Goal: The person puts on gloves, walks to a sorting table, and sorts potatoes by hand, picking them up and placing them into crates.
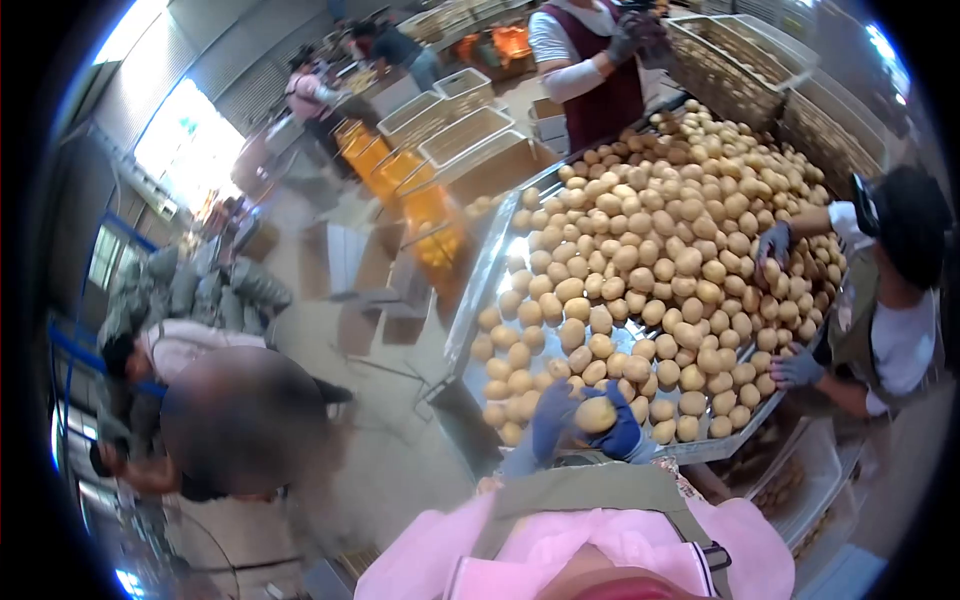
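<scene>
At the near edge of a metal sorting table (490, 250), my right hand (624, 428) in a blue glove is closed around a potato (596, 415). My left hand (552, 418), also gloved, is close by on the left side of that potato. Motion smears its fingers, so I cannot make out their grip. A broad heap of tan, rounded potatoes (650, 255) covers much of the table, thinning toward my side.
Across the table stands a person (600, 70) in a dark red apron. At the right, a co-worker's gloved hands (796, 367) touch the potatoes. Plastic crates (740, 65) line the far side. Cardboard boxes (375, 265) and orange crates (425, 215) stand left; a person (200, 345) bends there.
</scene>
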{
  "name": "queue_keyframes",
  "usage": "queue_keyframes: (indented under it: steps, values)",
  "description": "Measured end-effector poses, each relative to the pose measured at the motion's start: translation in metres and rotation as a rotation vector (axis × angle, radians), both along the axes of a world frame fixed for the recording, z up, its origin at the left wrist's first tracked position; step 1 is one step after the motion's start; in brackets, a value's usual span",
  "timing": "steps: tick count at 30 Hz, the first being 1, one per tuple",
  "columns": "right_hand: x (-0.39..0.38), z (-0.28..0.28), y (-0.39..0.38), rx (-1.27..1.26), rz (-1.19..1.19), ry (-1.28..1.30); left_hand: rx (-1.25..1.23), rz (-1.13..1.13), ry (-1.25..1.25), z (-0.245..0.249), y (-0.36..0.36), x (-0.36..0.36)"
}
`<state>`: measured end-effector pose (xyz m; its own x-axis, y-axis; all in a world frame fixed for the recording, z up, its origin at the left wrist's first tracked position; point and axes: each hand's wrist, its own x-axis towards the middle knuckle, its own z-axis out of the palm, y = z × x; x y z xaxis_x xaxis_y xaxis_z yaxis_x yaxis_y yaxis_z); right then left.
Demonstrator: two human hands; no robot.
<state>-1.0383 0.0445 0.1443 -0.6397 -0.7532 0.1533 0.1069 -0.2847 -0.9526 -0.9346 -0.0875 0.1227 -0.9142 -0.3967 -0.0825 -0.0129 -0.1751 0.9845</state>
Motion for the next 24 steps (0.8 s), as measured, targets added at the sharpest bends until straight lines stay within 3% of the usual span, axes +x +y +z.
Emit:
queue_keyframes:
  steps: [1,3,5,6,8,9,10,11,12,14,16,19,21,22,24]
  values:
    - [0.006,0.007,-0.002,0.01,0.073,-0.01,0.05,-0.047,-0.097,0.042,0.004,-0.007]
    - [0.005,0.017,-0.007,0.001,0.07,-0.167,-0.599,-0.296,0.03,0.053,-0.01,-0.023]
    - [0.001,0.01,-0.011,-0.049,0.281,-0.821,-0.664,-0.342,-0.031,0.064,-0.004,-0.026]
    - [-0.001,0.009,-0.007,-0.055,0.267,-0.827,-0.729,-0.365,-0.094,0.068,0.0,-0.026]
    - [-0.004,0.021,0.004,0.113,0.271,-1.11,-0.617,-0.396,-0.141,0.073,0.007,-0.026]
    - [-0.006,0.015,0.008,0.22,0.225,-0.854,-0.562,-0.367,-0.15,0.078,0.011,-0.027]
    - [-0.001,0.009,0.006,0.214,0.215,-0.85,-0.51,-0.336,-0.158,0.088,0.015,-0.028]
    - [0.007,0.002,0.002,0.245,0.053,-0.546,-0.517,-0.345,-0.149,0.103,0.017,-0.032]
    - [0.016,-0.004,-0.003,0.274,-0.106,-0.242,-0.597,-0.364,-0.156,0.12,0.019,-0.036]
    - [0.016,-0.013,-0.006,0.296,-0.269,0.058,-0.681,-0.387,-0.165,0.122,0.018,-0.039]
    - [0.003,-0.021,0.009,-0.171,0.145,-1.005,-0.349,-0.227,-0.16,0.085,0.015,-0.036]
    - [0.001,-0.015,0.023,0.172,0.16,-0.252,-0.29,-0.033,-0.201,-0.008,0.008,-0.035]
    - [0.0,-0.007,0.016,0.093,0.214,-0.021,-0.403,-0.197,-0.233,0.072,0.0,-0.027]
    - [0.005,0.001,0.012,0.115,0.328,-0.006,-0.37,-0.085,-0.242,0.069,0.002,-0.02]
    - [0.012,0.02,0.008,0.08,0.262,-0.229,-0.366,-0.053,-0.182,0.06,0.006,-0.012]
